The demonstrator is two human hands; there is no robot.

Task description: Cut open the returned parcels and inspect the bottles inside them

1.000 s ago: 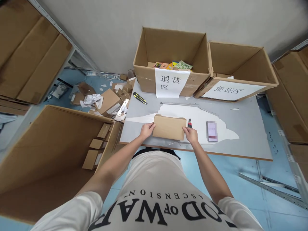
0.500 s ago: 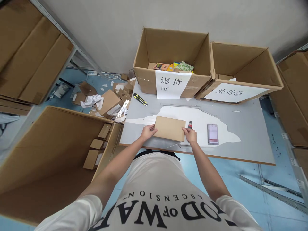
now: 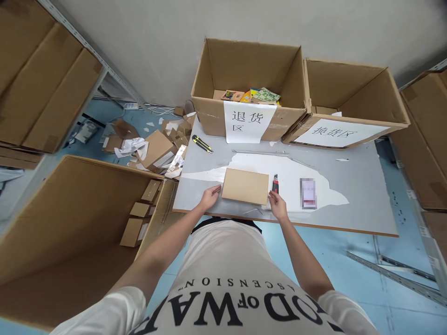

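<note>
A small flat cardboard box (image 3: 245, 186) lies on the table before me. My left hand (image 3: 211, 196) is just off its left side, fingers stretched and holding nothing. By the right edge of the box is my right hand (image 3: 278, 205), empty, its fingers loosely extended; whether a fingertip still touches the cardboard I cannot tell. A red and black utility knife (image 3: 275, 184) rests right above the fingers of that hand. Farther right lies a phone-shaped object (image 3: 308, 193), blurred out.
Two open cartons with paper signs, the left one (image 3: 213, 116) and the right one (image 3: 398, 123), stand along the table's back. A yellow-black cutter (image 3: 202, 144) lies at the upper left. On my left are a large open carton (image 3: 87, 186) holding small boxes and a heap of cardboard scraps (image 3: 157, 149).
Both hands have let go of the small box and drawn slightly away from its sides. The box has stayed nearly in place on the table.
</note>
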